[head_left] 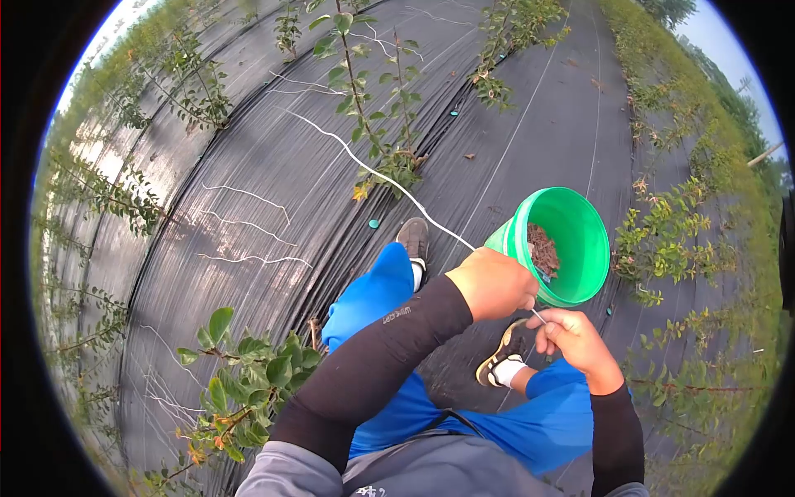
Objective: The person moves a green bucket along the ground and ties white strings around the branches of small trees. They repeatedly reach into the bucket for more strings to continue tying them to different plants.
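My left hand is closed around a long white wire, which arcs from the ground cover at the upper left down into my fist. A short end comes out below that hand, pinched between the thumb and fingers of my right hand. Just beyond my hands is a green bucket, tilted so its mouth faces me. Brown crumbly material lies inside it, with a small bluish item by the lower wall. Whether my left hand also touches the bucket is hidden.
Black ground cover spreads under rows of leafy young plants. One sapling stands ahead; a leafy branch reaches in at lower left. Several loose white wires lie to the left. My shoes flank the bucket area.
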### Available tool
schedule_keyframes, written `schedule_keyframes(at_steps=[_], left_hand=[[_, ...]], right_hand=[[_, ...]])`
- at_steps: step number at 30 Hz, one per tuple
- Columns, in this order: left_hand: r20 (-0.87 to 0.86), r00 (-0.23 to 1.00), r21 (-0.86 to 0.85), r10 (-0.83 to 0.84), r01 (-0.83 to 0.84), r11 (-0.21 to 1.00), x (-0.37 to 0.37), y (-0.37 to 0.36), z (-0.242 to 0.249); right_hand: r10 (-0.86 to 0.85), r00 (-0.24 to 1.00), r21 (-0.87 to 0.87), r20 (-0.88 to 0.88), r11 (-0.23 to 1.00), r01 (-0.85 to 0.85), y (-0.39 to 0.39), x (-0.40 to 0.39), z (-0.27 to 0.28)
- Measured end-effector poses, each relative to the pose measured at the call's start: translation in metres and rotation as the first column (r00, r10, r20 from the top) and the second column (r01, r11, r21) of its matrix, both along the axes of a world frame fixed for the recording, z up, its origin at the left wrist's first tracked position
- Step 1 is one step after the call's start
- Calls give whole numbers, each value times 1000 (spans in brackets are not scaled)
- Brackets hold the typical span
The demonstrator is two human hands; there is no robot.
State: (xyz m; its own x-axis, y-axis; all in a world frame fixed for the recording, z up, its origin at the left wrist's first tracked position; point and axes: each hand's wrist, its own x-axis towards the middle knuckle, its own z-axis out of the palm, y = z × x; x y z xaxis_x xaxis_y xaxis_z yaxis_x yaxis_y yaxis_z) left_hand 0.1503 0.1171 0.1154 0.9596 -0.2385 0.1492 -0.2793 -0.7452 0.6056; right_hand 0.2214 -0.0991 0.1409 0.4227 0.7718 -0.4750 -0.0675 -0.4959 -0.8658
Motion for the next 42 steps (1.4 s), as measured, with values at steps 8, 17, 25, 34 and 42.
schedule_keyframes(at_steps=[8,17,25,34,42], left_hand=[[81,981,79,177,-184,980,-3,10,9],[730,543,-318,414,-266,910,5,16,48],[549,655,-502,520,-239,831,16,-1,42],[430,792,-521,433,-174,835,32,-22,30],[175,879,-499,443,-308,810,41,13,-15]], right_hand=[[-22,938,-114,347,991,66,26,5,-5],[-235,686,458,689,874,-160,155,-38,-10],[-131,689,95,713,991,89,136,-47,-102],[-363,924,635,-122,687,354,-117,-59,37],[-964,-106,-238,242,-165,957,-413,-45,-165]])
